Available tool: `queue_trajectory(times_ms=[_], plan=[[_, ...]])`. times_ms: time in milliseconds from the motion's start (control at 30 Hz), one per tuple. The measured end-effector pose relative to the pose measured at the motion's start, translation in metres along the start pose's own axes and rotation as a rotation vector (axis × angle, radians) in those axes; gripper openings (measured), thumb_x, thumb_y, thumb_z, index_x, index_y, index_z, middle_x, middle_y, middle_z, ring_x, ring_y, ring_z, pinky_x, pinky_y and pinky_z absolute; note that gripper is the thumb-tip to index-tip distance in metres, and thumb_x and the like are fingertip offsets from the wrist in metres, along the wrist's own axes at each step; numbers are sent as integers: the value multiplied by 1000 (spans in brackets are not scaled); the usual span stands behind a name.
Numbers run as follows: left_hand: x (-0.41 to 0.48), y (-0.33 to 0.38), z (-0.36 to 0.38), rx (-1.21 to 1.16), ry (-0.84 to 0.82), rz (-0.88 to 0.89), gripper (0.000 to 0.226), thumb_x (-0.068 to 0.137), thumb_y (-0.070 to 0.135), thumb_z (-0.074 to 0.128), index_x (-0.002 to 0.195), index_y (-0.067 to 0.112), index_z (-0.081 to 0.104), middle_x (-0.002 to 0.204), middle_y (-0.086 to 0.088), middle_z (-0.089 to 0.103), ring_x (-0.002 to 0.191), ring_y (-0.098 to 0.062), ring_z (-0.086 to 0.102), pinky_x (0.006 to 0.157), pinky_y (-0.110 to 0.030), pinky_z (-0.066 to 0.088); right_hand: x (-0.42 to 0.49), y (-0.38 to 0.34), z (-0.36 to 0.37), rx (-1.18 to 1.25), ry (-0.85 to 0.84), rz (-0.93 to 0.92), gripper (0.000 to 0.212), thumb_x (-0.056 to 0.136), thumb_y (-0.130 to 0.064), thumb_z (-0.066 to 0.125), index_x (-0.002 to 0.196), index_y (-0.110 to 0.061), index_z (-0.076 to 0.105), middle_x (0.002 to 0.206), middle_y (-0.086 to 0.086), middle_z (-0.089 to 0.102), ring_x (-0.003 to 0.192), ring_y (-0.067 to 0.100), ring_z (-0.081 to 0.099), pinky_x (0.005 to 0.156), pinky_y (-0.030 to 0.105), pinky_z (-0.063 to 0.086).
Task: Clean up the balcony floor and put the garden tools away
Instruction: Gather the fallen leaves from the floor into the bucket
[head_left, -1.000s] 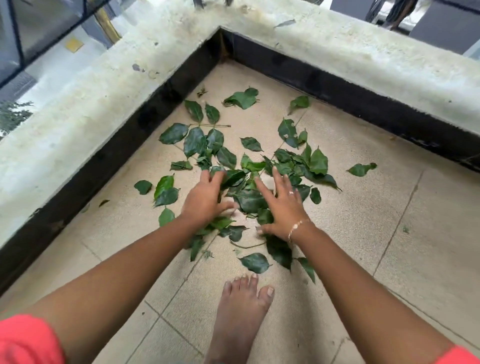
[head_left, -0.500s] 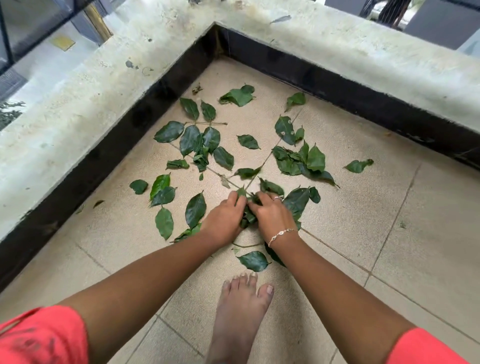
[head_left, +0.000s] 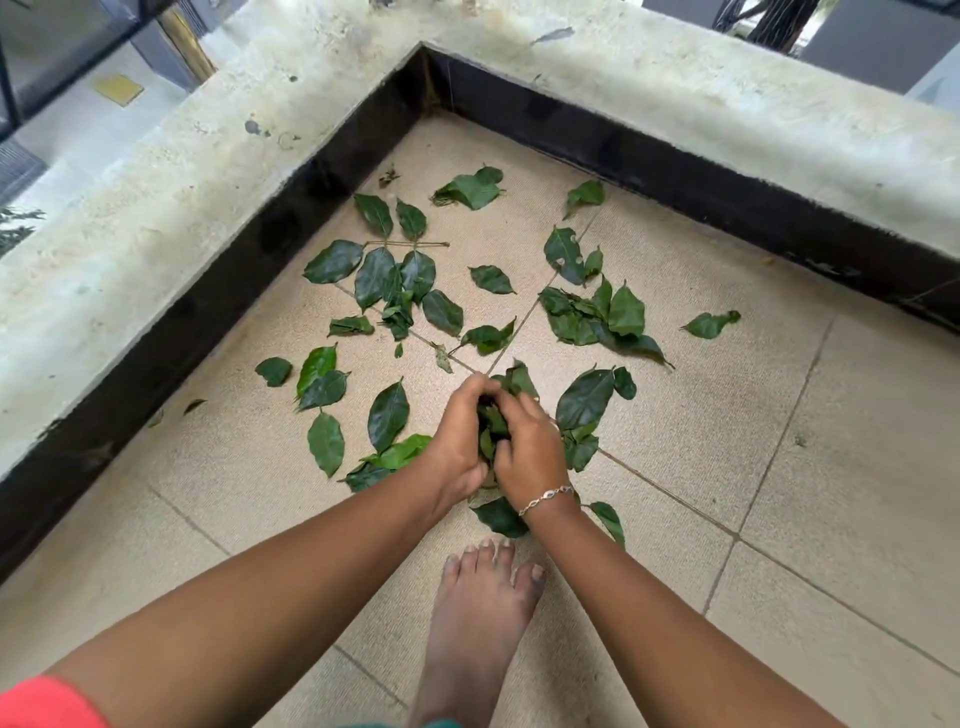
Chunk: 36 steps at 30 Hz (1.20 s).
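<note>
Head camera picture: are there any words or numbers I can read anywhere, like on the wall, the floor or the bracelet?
None: no word, label, number or sign can be read in this view.
The concrete ledge, the floor tiles, the leaves and the bracelet carry no writing.
The yellow square beyond the ledge shows no writing that can be made out.

Beige tiled floor (head_left: 841, 499); weathered concrete parapet (head_left: 675, 88) (black inner face) forms corner.
</note>
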<state>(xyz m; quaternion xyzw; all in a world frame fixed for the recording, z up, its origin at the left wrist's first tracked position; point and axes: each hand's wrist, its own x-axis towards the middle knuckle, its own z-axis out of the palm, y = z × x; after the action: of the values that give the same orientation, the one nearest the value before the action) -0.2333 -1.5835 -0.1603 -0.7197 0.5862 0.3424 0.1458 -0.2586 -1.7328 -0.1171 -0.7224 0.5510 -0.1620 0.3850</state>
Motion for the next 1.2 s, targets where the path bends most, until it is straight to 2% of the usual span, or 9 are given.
queue_trajectory(times_ms=[167,267,433,567,733,933,1033,1100,1200], plan=[[9,0,-10,105,-5,16,38,81,35,38,70,21,71,87,-8,73,75,-32,69,64,-44,54,-2,5,-1,-319,54,-206,56,68,-24,31,106,-1,65,103,16,63,102,33,59,95,45,41],[10,1,-2,113,-113,4,40,81,33,34,73,21,71,89,-11,73,77,-33,70,65,-46,54,10,2,-20,-593,-50,-259,45,69,-30,49,107,-12,66,123,11,52,113,29,51,96,49,32],[10,1,-6,147,-147,-17,52,87,35,24,95,19,73,102,-18,70,91,-38,67,78,-52,52,43,19,-54,8,-576,-119,66,74,-26,70,135,-18,47,156,1,-2,142,20,12,113,38,18],[7,5,-20,213,-106,39,52,103,37,11,147,13,23,155,-20,20,142,-37,18,115,-49,11,75,38,-87,70,-274,10,60,77,-28,72,132,-25,48,153,0,20,137,22,25,112,49,26],[7,6,-28,93,15,23,50,96,35,24,123,14,60,129,-21,56,118,-41,54,98,-56,40,130,60,-104,-568,-381,39,107,64,-65,68,147,-41,4,154,3,-23,141,34,-17,108,63,2],[0,8,-22,162,-7,25,45,102,34,24,137,14,43,145,-19,40,133,-40,36,109,-54,25,93,59,-70,-732,-602,59,117,57,-77,62,145,-42,-7,151,6,-30,137,40,-23,102,72,-4],[39,-12,-29,229,94,63,48,102,43,25,127,7,42,134,-23,45,124,-45,44,98,-58,38,53,58,-54,-750,-658,41,130,51,-77,66,144,-39,-16,147,9,-37,134,42,-29,99,72,-6],[78,-25,-69,276,85,169,66,95,56,38,136,8,21,128,-17,48,122,-37,45,92,-45,44,25,54,-41,-782,-650,11,133,51,-72,70,143,-37,-19,145,11,-39,132,43,-31,100,71,-7],[100,-25,-126,260,116,248,66,89,49,55,134,12,25,122,-10,53,108,-27,55,82,-35,47,-4,55,-24,-738,-546,8,117,66,-51,74,146,-36,-10,149,7,-33,136,38,-27,106,66,-8]])
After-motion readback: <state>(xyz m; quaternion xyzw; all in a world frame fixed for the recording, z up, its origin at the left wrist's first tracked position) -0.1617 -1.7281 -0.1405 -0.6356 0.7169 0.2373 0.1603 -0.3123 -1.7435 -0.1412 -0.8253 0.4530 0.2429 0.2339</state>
